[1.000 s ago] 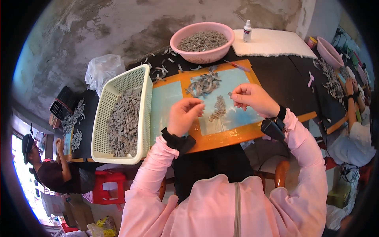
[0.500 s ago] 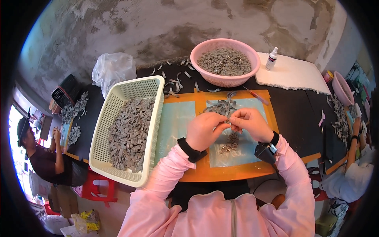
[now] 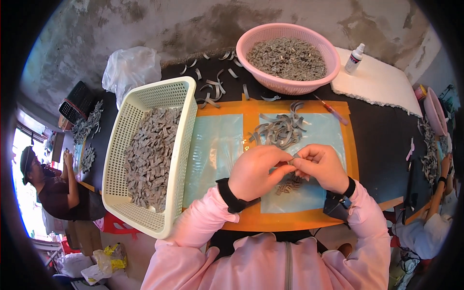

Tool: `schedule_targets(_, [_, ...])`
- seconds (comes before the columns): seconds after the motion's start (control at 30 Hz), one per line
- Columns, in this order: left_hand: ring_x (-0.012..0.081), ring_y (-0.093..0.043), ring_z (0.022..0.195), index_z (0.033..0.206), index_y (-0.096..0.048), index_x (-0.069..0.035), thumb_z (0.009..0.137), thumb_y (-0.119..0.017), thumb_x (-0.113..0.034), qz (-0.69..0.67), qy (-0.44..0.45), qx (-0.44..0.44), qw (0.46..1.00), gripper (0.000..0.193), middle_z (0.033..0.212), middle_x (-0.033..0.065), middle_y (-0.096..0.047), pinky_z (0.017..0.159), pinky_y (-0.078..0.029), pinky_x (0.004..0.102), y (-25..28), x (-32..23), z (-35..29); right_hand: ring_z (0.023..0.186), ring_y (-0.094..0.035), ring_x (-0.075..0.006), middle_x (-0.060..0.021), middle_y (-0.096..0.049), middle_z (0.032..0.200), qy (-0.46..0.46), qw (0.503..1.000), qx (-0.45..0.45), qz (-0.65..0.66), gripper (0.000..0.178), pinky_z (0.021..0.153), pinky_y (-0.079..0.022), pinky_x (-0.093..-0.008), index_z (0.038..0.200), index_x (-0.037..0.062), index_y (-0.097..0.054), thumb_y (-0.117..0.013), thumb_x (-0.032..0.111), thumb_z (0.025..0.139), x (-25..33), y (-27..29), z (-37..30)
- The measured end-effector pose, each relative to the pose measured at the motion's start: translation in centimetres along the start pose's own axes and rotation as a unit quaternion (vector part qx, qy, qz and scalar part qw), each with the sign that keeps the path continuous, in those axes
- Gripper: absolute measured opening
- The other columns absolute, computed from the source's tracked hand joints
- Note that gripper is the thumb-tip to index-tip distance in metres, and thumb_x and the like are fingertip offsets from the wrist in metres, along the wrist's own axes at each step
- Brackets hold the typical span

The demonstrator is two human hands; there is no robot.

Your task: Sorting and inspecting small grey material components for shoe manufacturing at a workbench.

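Note:
My left hand [image 3: 258,171] and my right hand [image 3: 321,166] meet over the right blue sheet [image 3: 331,140], thumbs and forefingers pinched together. Between the fingertips is a small grey piece [image 3: 293,162], mostly covered, its exact kind too small to tell. Just below the fingers lies a small heap of short grey and gold-coloured pieces [image 3: 288,186], partly hidden by my hands. Beyond them on the same sheet sits a tangled pile of curved grey strips [image 3: 280,130].
Left stands a cream perforated basket [image 3: 180,159] of short grey pieces. A pink basket [image 3: 333,63] of similar pieces is at the back, beside a white foam board [image 3: 379,89] with a bottle [image 3: 355,58]. A red-handled tool [image 3: 333,112] lies right. People sit at both sides.
The whole view has shifted, with the strip pile showing more fully beyond my hands. My hands have drawn nearer to me over the sheet, still pinched together, covering more of the small heap.

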State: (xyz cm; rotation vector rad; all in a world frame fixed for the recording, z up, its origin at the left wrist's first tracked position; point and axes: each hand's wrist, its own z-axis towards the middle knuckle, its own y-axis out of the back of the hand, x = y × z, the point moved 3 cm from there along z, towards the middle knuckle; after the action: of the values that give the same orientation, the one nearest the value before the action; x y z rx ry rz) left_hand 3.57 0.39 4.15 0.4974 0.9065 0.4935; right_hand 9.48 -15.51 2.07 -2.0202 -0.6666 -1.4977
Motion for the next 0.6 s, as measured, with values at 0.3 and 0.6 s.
schedule_targets(0.3, [0.0106,-0.060,0.077,0.093,-0.061,0.003,0.077,-0.067,-0.004,-0.281,0.233,0.017,0.931,0.019,0.085,0.0066,-0.062,0.068,-0.049,0.0233,-1.3,2.0,-1.1,0.055,-0.053,-0.0061,-0.0036,-0.059,0.069,-0.063,0.989,0.010,0.131,0.018,0.049,-0.042,-0.0172,0.086,-0.0006,-0.060,-0.062,0.017,0.085,-2.0,0.2,0.7])
schedule_targets(0.6, [0.0133,-0.060,0.083,0.094,-0.061,0.005,0.077,-0.066,0.002,-0.347,0.270,-0.003,0.898,0.018,0.091,0.0094,-0.062,0.073,-0.049,0.0245,-1.2,2.1,-1.9,0.063,-0.054,-0.0079,-0.0063,-0.061,0.077,-0.031,0.979,0.081,0.185,0.016,0.056,-0.044,-0.0190,0.091,-0.0009,-0.058,-0.054,0.014,0.090,-2.1,-0.3,0.4])
